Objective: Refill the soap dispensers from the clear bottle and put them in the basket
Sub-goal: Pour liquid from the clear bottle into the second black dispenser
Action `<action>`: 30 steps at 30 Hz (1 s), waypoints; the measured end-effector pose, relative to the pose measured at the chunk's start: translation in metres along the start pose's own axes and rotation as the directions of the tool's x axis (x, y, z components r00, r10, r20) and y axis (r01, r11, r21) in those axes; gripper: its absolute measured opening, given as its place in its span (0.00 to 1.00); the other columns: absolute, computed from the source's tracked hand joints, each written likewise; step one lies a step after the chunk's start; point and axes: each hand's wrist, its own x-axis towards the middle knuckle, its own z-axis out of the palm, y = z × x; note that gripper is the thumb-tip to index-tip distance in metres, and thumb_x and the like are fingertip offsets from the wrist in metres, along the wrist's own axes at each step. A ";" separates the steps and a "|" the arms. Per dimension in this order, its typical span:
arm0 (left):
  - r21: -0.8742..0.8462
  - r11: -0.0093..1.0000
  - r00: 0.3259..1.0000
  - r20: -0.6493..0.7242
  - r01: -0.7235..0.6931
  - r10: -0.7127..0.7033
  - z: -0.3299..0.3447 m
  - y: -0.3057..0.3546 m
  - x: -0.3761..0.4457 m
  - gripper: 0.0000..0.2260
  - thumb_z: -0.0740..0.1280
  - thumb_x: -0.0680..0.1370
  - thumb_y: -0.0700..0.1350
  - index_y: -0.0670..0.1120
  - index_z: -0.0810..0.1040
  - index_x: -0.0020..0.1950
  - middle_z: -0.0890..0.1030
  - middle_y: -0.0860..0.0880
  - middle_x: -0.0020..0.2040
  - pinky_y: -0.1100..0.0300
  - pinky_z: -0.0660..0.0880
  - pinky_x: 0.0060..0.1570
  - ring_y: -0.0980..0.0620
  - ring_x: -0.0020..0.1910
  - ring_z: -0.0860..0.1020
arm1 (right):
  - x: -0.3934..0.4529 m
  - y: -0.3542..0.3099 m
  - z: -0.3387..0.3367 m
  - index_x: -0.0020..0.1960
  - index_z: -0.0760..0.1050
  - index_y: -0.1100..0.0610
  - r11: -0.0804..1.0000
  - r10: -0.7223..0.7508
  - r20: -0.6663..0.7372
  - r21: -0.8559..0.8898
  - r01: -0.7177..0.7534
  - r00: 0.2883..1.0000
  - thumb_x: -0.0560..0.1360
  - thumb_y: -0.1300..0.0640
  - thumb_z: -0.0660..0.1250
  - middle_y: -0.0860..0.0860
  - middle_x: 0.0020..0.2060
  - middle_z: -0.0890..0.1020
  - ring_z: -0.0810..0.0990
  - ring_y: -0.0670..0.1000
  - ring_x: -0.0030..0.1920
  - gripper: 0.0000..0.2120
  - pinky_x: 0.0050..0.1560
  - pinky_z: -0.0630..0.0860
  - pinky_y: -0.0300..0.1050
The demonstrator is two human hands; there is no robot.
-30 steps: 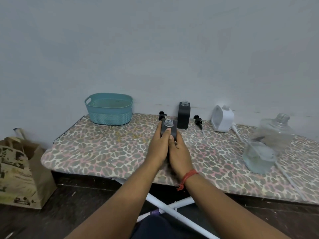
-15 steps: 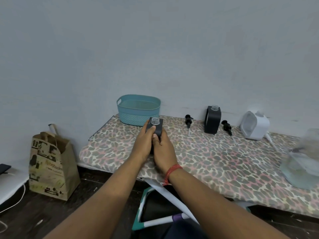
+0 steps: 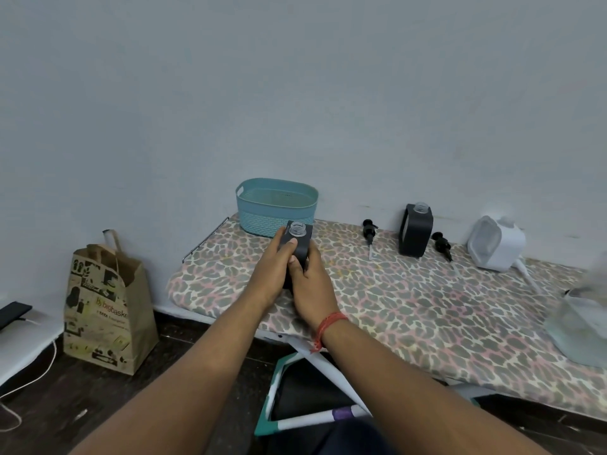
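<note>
Both hands hold a black soap dispenser (image 3: 301,242) with an open clear neck, just in front of the teal basket (image 3: 277,206). My left hand (image 3: 272,270) grips its left side and my right hand (image 3: 311,284) grips its right side and base. A second black dispenser (image 3: 415,229) stands uncapped at the back of the board. Two black pump heads (image 3: 369,230) (image 3: 442,244) lie on either side of it. A white dispenser (image 3: 495,243) lies further right. The clear bottle (image 3: 579,326) shows blurred at the right edge.
The work surface is an ironing board with a leopard-print cover (image 3: 410,303) against a pale wall. A brown paper bag (image 3: 105,303) stands on the dark floor to the left. A phone and white cable (image 3: 14,315) lie at the far left.
The dispenser, held in both hands, has moved left along the board to just in front of the basket. The view has swung left, pushing the clear bottle to the right edge.
</note>
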 end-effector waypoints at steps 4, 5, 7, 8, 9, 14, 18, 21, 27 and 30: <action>0.046 0.998 0.995 -0.091 -0.033 0.037 0.000 0.006 -0.010 0.30 0.60 0.84 0.57 0.56 0.51 0.83 0.57 0.55 0.82 0.59 0.56 0.74 0.56 0.79 0.59 | -0.005 -0.001 -0.021 0.80 0.54 0.48 0.999 0.013 0.044 -0.032 -0.012 0.999 0.84 0.49 0.57 0.48 0.76 0.66 0.67 0.48 0.73 0.26 0.73 0.64 0.44; 0.075 0.995 0.989 -0.130 -0.058 0.068 0.000 0.010 -0.013 0.30 0.60 0.84 0.57 0.56 0.51 0.83 0.57 0.56 0.82 0.60 0.56 0.72 0.57 0.78 0.58 | -0.006 0.000 -0.029 0.81 0.52 0.50 0.998 0.018 0.041 -0.055 -0.016 0.999 0.84 0.48 0.56 0.48 0.78 0.62 0.65 0.48 0.75 0.28 0.73 0.62 0.42; 0.163 0.980 0.968 -0.205 -0.110 0.143 0.002 0.021 -0.018 0.29 0.59 0.84 0.57 0.58 0.52 0.83 0.58 0.57 0.81 0.60 0.57 0.71 0.57 0.78 0.59 | -0.006 0.004 -0.046 0.81 0.50 0.51 0.996 0.024 0.019 -0.084 -0.022 1.000 0.84 0.47 0.56 0.47 0.79 0.59 0.62 0.48 0.76 0.29 0.73 0.59 0.42; 0.231 0.961 0.953 -0.223 -0.151 0.204 0.005 0.026 -0.020 0.29 0.60 0.84 0.57 0.59 0.52 0.83 0.58 0.56 0.82 0.57 0.57 0.74 0.55 0.79 0.58 | -0.006 0.006 -0.054 0.81 0.50 0.51 0.996 0.024 -0.002 -0.081 -0.024 1.000 0.84 0.47 0.56 0.48 0.79 0.58 0.61 0.49 0.77 0.29 0.75 0.59 0.44; 0.310 0.929 0.936 -0.217 -0.204 0.278 0.010 0.032 -0.022 0.29 0.60 0.84 0.57 0.58 0.52 0.83 0.57 0.55 0.82 0.53 0.56 0.77 0.53 0.80 0.57 | -0.006 0.007 -0.062 0.81 0.50 0.50 0.997 0.027 -0.025 -0.073 -0.029 0.999 0.84 0.46 0.56 0.48 0.79 0.58 0.60 0.50 0.78 0.29 0.76 0.58 0.46; 0.496 0.724 0.836 0.005 -0.479 0.549 0.067 0.057 -0.033 0.29 0.60 0.84 0.55 0.54 0.52 0.83 0.53 0.55 0.83 0.45 0.53 0.80 0.56 0.81 0.50 | -0.011 0.008 -0.108 0.81 0.51 0.50 0.998 0.023 -0.117 -0.059 -0.030 0.993 0.83 0.44 0.57 0.47 0.80 0.58 0.60 0.49 0.78 0.30 0.77 0.60 0.49; 0.485 0.711 0.850 0.154 -0.509 0.503 0.117 0.059 -0.035 0.30 0.59 0.85 0.55 0.56 0.48 0.82 0.49 0.58 0.83 0.50 0.48 0.81 0.59 0.81 0.46 | -0.017 0.010 -0.153 0.81 0.51 0.49 0.997 0.010 -0.182 -0.077 -0.025 0.983 0.83 0.42 0.56 0.47 0.79 0.59 0.60 0.49 0.78 0.30 0.76 0.60 0.47; 0.383 0.825 0.909 0.171 -0.416 0.379 0.151 0.053 -0.034 0.29 0.58 0.84 0.58 0.57 0.49 0.83 0.49 0.60 0.83 0.53 0.50 0.80 0.60 0.81 0.48 | -0.019 0.016 -0.188 0.81 0.52 0.49 0.994 0.014 -0.237 -0.102 -0.039 0.971 0.83 0.42 0.56 0.46 0.79 0.60 0.61 0.49 0.77 0.30 0.75 0.61 0.47; 0.218 0.966 0.982 0.155 -0.142 0.109 0.204 0.030 -0.022 0.29 0.55 0.84 0.62 0.59 0.50 0.83 0.53 0.57 0.83 0.54 0.56 0.75 0.53 0.81 0.55 | -0.001 0.040 -0.243 0.80 0.54 0.48 0.986 0.039 -0.297 -0.146 -0.086 0.954 0.83 0.44 0.56 0.47 0.78 0.61 0.64 0.50 0.76 0.28 0.75 0.63 0.52; 0.156 0.986 0.990 0.141 -0.052 0.030 0.221 0.015 -0.005 0.29 0.53 0.83 0.63 0.59 0.50 0.83 0.55 0.54 0.83 0.50 0.57 0.75 0.50 0.80 0.57 | 0.020 0.053 -0.254 0.80 0.56 0.49 0.984 0.075 -0.301 -0.134 -0.120 0.951 0.83 0.45 0.57 0.48 0.78 0.64 0.65 0.50 0.76 0.27 0.76 0.63 0.52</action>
